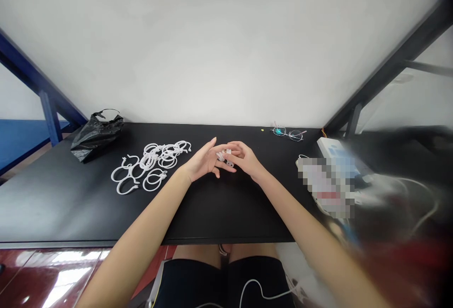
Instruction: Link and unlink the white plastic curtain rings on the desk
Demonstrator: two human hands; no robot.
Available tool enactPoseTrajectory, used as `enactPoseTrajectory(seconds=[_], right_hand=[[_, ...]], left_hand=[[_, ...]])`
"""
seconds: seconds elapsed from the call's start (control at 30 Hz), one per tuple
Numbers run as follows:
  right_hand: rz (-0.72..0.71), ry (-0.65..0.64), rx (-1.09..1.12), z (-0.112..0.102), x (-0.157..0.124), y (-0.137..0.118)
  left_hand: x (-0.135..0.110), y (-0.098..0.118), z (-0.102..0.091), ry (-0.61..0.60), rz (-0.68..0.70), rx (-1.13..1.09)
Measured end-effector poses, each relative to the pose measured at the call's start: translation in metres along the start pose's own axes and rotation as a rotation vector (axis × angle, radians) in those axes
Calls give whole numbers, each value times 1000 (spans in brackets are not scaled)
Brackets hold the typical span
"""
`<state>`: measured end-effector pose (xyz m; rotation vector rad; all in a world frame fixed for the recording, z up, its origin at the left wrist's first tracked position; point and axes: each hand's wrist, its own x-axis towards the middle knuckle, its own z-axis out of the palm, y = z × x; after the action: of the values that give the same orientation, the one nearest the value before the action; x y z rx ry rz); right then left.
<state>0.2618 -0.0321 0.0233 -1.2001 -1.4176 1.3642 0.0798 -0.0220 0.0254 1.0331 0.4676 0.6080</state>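
My left hand [203, 161] is held palm up above the black table, fingers partly curled around small white translucent plastic pieces [220, 156]. From the other side, my right hand [247, 159] meets its fingertips. Thumb and fingers of the right hand pinch a small white plastic piece with holes [229, 158]. Both hands partly cover these pieces, so their exact shape is unclear. Left of my hands, several white plastic rings [153, 180] with gaps and small end tabs lie in a loose pile on the table.
A crumpled black plastic bag [97, 133] sits at the table's back left. Eyeglasses [287, 132] lie near the wall. To the right are a white and blue box [339, 154] and a blurred-out object [325, 187]. A white cable [260, 289] crosses my lap below the black table [222, 218].
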Motion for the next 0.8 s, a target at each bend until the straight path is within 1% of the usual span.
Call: enactPoseTrajectory(seconds=[0.2, 0.4, 0.5, 0.57, 0.63, 0.7, 0.73, 0.8], right_hand=[[7, -63, 68, -5, 2, 1], [43, -71, 77, -3, 4, 9], [92, -69, 92, -4, 2, 9], [145, -102, 103, -9, 1, 5], [200, -184, 131, -15, 0, 0], [246, -294, 194, -22, 0, -6], [253, -353, 232, -24, 0, -8], [295, -421, 319, -24, 0, -11]], left_hand=[[-2, 2, 0, 27, 32, -74], [-3, 2, 0, -32, 33, -134], [-4, 2, 1, -61, 28, -111], [-4, 3, 2, -53, 40, -102], [-4, 4, 3, -14, 72, -101], [-3, 6, 5, 49, 113, -82], [-3, 6, 7, 99, 139, -50], [0, 4, 10, 260, 222, 90]])
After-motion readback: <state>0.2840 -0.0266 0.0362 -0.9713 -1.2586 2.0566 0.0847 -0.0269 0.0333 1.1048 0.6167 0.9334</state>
